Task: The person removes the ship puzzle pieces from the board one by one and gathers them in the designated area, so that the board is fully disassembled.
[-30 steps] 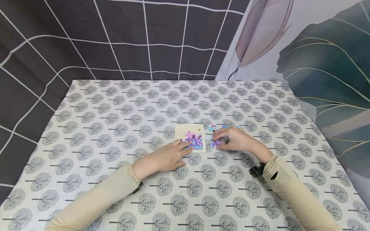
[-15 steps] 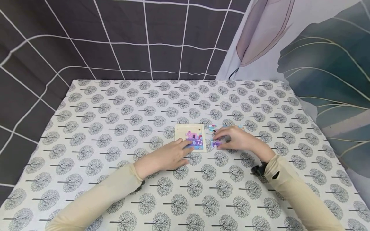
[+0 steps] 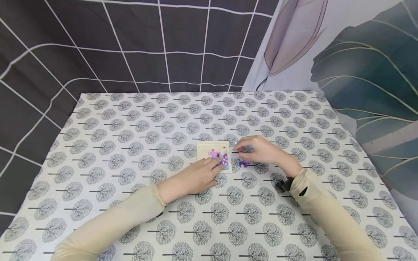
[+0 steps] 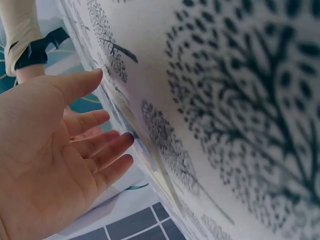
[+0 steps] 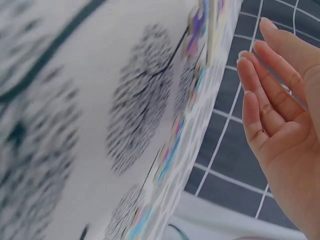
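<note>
The left hand (image 3: 197,176) reaches from the near left, fingers loosely extended over the near right part of the puzzle tray (image 3: 203,149); the right hand (image 3: 259,149) hovers just right of it, thumb and fingertips close together, though I cannot tell whether they hold a piece; loose pieces (image 3: 243,163) lie beneath; patterned cloth (image 3: 156,127) spreads left and far; the right fingertips are nearer the tray than half a second ago.

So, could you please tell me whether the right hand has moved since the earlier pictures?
Yes: in the head view, the right hand has moved left, closer to the unmoved puzzle tray.
</note>
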Demonstrator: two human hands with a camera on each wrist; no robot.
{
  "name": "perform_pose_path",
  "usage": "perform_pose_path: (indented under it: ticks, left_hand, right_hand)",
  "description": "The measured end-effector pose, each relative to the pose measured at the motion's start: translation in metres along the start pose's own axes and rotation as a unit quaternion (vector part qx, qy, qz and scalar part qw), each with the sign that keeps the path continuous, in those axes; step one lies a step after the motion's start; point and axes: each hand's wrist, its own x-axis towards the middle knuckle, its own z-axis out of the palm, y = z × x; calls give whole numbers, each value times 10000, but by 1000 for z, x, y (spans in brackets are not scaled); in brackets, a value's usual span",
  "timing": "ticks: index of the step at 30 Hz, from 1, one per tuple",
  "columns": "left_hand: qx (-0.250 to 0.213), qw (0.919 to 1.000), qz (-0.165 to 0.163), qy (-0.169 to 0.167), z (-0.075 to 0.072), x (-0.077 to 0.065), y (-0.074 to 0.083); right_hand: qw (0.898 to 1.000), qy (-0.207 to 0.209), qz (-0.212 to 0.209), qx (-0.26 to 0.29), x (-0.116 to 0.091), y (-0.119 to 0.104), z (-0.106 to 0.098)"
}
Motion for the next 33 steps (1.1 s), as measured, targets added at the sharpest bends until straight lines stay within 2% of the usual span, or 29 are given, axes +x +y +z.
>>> perform_pose_path:
  ticks: [6,14,22,28,33]
  left_hand:
    - [155,9998,-71,-99,4,0,1]
    - [300,9994,-85,-136,4,-1,3]
    - [136,9993,-245,-245,3,-1,4]
    - [54,9990,-344,-277,3,-2,5]
    - [-30,9990,-361,-274,4,-3,7]
  right_hand:
    - [9998,-119,-2,-168,19,-9,4]
    - [9995,-169,-203,-169,32,-14,8]
    - [9984,-425,-376,-34,46,-22,14]
    - [9973,-672,-84,-292,55,-20,21]
    - [9968,-777,129,-150,60,-21,26]
